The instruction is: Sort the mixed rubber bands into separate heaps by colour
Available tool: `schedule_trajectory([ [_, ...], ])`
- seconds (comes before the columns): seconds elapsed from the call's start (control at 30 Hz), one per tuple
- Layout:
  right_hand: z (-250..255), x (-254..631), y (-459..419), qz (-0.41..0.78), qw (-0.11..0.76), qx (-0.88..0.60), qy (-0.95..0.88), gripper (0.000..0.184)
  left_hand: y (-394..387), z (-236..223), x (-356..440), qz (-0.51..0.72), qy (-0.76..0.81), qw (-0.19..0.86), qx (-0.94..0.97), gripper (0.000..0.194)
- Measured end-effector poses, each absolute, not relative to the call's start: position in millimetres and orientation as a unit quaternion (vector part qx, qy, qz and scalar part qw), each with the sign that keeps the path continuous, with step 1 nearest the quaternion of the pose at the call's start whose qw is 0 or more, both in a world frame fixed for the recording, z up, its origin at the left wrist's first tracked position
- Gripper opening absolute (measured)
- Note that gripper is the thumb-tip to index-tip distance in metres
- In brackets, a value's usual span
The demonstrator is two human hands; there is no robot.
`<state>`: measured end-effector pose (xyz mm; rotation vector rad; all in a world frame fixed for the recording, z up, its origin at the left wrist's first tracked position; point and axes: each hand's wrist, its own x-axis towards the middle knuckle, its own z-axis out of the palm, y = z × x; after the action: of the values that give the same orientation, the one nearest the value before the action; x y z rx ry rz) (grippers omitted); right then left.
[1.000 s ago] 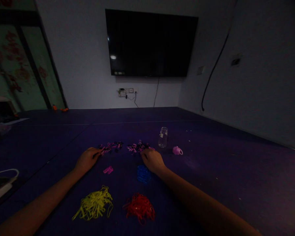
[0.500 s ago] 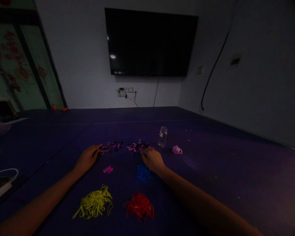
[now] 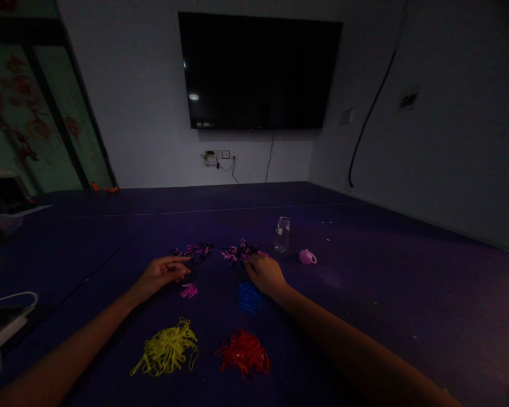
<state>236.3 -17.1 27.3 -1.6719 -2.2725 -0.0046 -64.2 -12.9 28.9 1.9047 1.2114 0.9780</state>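
Observation:
My left hand (image 3: 163, 272) hovers or rests just left of centre, with index finger stretched out and thumb apart from it; nothing shows between them. Its fingertips lie close to a scatter of pink and black elastic bands (image 3: 197, 250) and above a small bunch of pink bands (image 3: 189, 290). At the right edge of a larger pile of pink and black bands (image 3: 237, 252) is my right hand (image 3: 266, 275), its fingers bent down and together. Their tips are hidden, so what they hold cannot be made out. Blue bands (image 3: 250, 298) lie just below this hand.
Nearer me lie yellow bands (image 3: 167, 347) and red bands (image 3: 244, 353). A clear bottle (image 3: 282, 234) stands upright beyond my right hand, with a pink ringed cap (image 3: 307, 256) beside it. A white-edged object (image 3: 8, 330) sits at the left on the purple surface (image 3: 390, 271).
My left hand has moved right, off the left end of the scattered bands, and its thumb and index finger now show apart. My right hand stays by the pile. The view has shifted slightly.

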Motion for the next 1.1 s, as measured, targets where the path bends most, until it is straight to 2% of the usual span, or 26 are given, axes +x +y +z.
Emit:
schedule_trajectory([
  [0.17, 30, 236, -19, 0.002, 0.158, -0.591, -0.791, 0.031, 1, 20, -80, 0.451, 0.526, 0.145, 0.706, 0.038],
  [0.27, 30, 236, -19, -0.005, 0.161, -0.587, -0.793, 0.031, 8, 13, -87, 0.420, 0.547, 0.060, 0.721, 0.039],
  [0.37, 28, 236, -18, -0.012, 0.164, -0.584, -0.795, 0.032, 10, 11, -87, 0.361, 0.552, 0.021, 0.751, 0.038],
  [0.6, 28, 236, -18, -0.006, 0.159, -0.583, -0.797, 0.030, 8, 12, -83, 0.304, 0.563, -0.023, 0.768, 0.031],
  [0.83, 26, 237, -17, -0.014, 0.167, -0.580, -0.797, 0.032, 7, 13, -84, 0.280, 0.590, -0.067, 0.754, 0.039],
  [0.97, 25, 237, -16, -0.022, 0.171, -0.577, -0.798, 0.031, 9, 13, -85, 0.300, 0.585, -0.083, 0.749, 0.036],
  [1.1, 26, 237, -17, -0.017, 0.166, -0.583, -0.795, 0.032, 12, 12, -84, 0.326, 0.520, -0.057, 0.788, 0.029],
])
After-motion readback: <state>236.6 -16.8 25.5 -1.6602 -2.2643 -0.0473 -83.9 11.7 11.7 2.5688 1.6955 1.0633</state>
